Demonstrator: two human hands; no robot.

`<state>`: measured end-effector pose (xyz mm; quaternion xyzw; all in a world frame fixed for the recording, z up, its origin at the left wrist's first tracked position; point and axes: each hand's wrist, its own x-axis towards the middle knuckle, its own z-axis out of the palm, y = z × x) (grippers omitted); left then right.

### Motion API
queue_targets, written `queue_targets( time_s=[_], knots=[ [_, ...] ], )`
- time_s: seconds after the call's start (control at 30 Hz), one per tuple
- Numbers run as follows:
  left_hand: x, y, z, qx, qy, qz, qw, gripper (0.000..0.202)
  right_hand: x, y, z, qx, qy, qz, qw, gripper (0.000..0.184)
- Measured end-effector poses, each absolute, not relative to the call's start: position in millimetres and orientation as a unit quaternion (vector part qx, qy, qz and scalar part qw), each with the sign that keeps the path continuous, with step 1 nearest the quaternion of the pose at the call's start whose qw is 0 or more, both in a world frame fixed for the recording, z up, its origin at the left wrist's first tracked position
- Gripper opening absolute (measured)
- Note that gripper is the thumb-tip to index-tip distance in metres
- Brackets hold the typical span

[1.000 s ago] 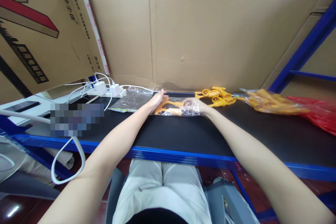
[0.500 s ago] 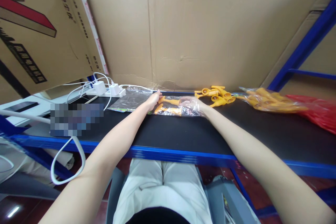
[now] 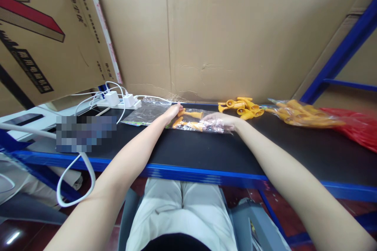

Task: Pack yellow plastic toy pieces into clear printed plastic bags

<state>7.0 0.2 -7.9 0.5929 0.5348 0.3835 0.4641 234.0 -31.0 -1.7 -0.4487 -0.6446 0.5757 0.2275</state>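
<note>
A clear plastic bag (image 3: 216, 126) lies on the black bench top, with several yellow-orange horn-shaped plastic pieces (image 3: 193, 114) inside, stretched lengthwise. My left hand (image 3: 173, 111) is closed at the bag's left part, by the narrow end of the upper piece; its fingertips are partly hidden. At the right end, my right hand (image 3: 220, 120) has its fingers bent over the crumpled film, near the wide ends of the pieces. Its thumb is hard to make out. Left of my left hand lies a flat stack of clear bags (image 3: 147, 110).
More loose yellow pieces (image 3: 244, 106) are heaped at the back right. Beside them are a filled clear bag (image 3: 297, 113) and a red plastic bag (image 3: 357, 125). A white power strip (image 3: 135, 104) with cables sits at the left. A cardboard wall (image 3: 224, 39) stands behind, a blue rail (image 3: 203, 174) in front.
My right hand has shifted slightly and now shows more plainly above the film at the bag's right end. The bag's right end lies a little lower. My left hand stays in place.
</note>
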Motion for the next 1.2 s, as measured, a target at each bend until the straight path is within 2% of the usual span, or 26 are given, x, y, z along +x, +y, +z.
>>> queue_targets(
  time_s=[0.2,0.43,0.53,0.63,0.77,0.93,1.1,1.2],
  knots=[
    [7,11,-18,0.628,0.523,0.38,0.434,0.037,231,-33,-2,-0.367,-0.724,0.553,0.188,0.03],
    [3,22,-27,0.653,0.506,0.383,0.413,0.025,221,-35,-5,-0.389,-0.736,0.515,0.206,0.036],
    [4,16,-25,0.709,0.53,0.347,0.311,0.028,220,-34,-7,-0.366,-0.736,0.529,0.21,0.038],
    [10,7,-21,0.791,0.522,0.262,0.181,0.034,221,-33,-6,-0.365,-0.741,0.528,0.197,0.034],
    [20,-4,-16,0.853,0.483,0.171,0.098,0.046,224,-35,-4,-0.354,-0.741,0.541,0.181,0.034],
    [24,-8,-14,0.857,0.502,0.079,0.086,0.055,224,-36,-3,-0.336,-0.739,0.559,0.168,0.039],
    [24,-7,-15,0.853,0.511,0.052,0.097,0.061,225,-36,1,-0.338,-0.739,0.562,0.155,0.033],
    [24,-6,-15,0.853,0.51,0.047,0.095,0.063,239,-35,10,-0.396,-0.724,0.547,0.139,0.026]
  ],
)
